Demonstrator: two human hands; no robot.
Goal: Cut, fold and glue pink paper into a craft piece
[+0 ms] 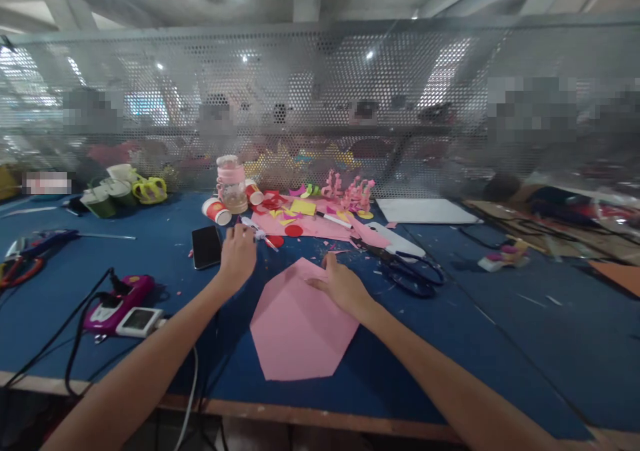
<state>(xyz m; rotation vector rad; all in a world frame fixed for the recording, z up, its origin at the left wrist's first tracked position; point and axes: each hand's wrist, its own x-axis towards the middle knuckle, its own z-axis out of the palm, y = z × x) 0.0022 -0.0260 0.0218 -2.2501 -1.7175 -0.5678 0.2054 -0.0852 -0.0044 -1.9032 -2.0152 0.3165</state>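
Note:
A pink sheet of paper (295, 324) with folded corners lies on the blue table (500, 344) in front of me. My right hand (343, 285) presses flat on its upper right part. My left hand (237, 254) reaches past the sheet's left corner and closes its fingers on a small white pen-like tool (255, 229) with a red tip. A black phone (206, 246) lies just left of that hand.
Black-handled scissors (407, 271) lie to the right of my right hand. Pink and red paper scraps (310, 221), a pink-lidded jar (232, 184) and paper cups (216, 211) sit behind. A purple glue gun (117, 301) with cables lies at left. A perforated metal screen (320, 104) backs the table.

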